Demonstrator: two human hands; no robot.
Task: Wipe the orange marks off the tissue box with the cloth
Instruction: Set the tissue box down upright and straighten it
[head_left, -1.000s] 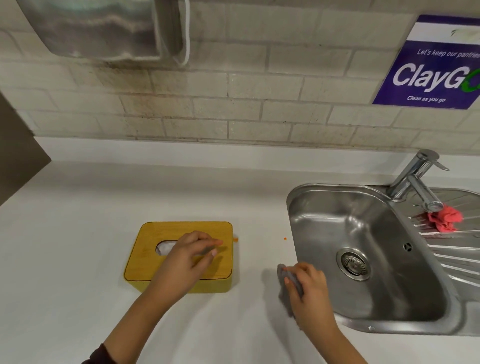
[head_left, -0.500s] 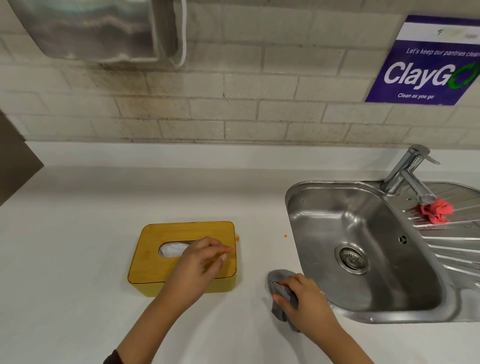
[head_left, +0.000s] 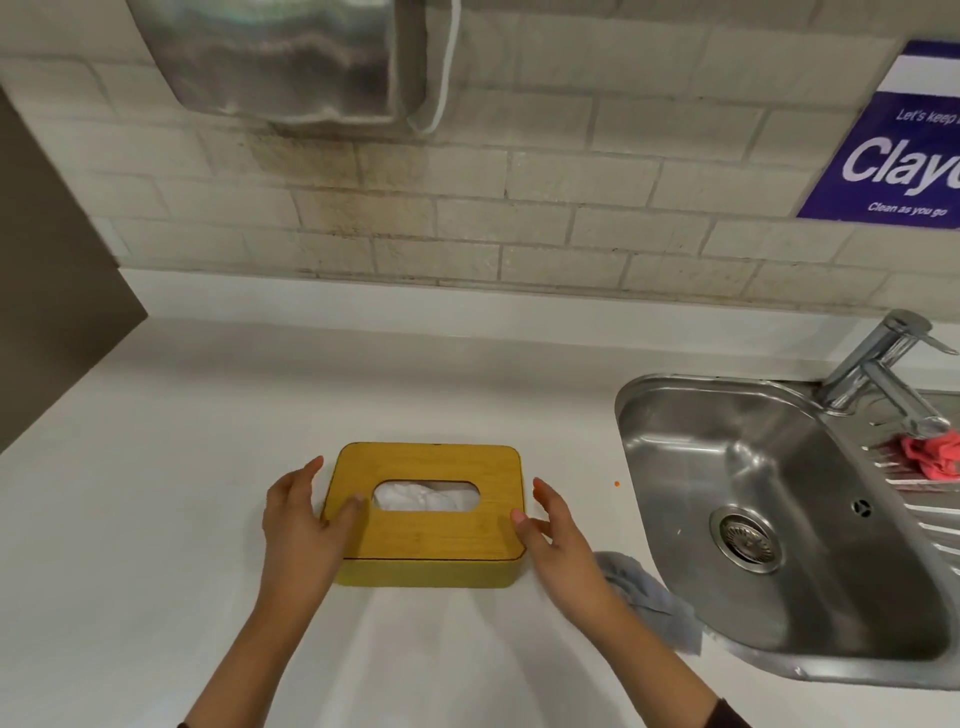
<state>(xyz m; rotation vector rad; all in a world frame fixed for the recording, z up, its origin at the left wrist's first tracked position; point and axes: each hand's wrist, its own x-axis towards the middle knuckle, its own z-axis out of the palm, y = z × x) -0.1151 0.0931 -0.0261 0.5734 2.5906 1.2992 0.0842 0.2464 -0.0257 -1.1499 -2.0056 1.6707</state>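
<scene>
A yellow tissue box (head_left: 431, 470) with a wooden lid and white tissue in its oval slot sits on the white counter. My left hand (head_left: 301, 525) rests against its left end, thumb on the lid's edge. My right hand (head_left: 558, 535) is at its right end, fingers spread, thumb touching the lid's corner. The grey-blue cloth (head_left: 649, 597) lies loose on the counter behind my right wrist, beside the sink rim. I see no orange marks on the lid. A tiny orange speck (head_left: 616, 484) lies on the counter to the right of the box.
A steel sink (head_left: 675, 415) with a tap (head_left: 878, 364) fills the right side, a pink cloth (head_left: 930, 457) on its drainer. A tiled wall runs behind, with a metal dispenser (head_left: 291, 57) above and a purple sign (head_left: 904, 156). A dark panel (head_left: 47, 291) stands at left.
My right hand let go of the grey cloth and moved to the box's right end. My left hand slid from the lid's top to the left end. The view shifted right-to-left.
</scene>
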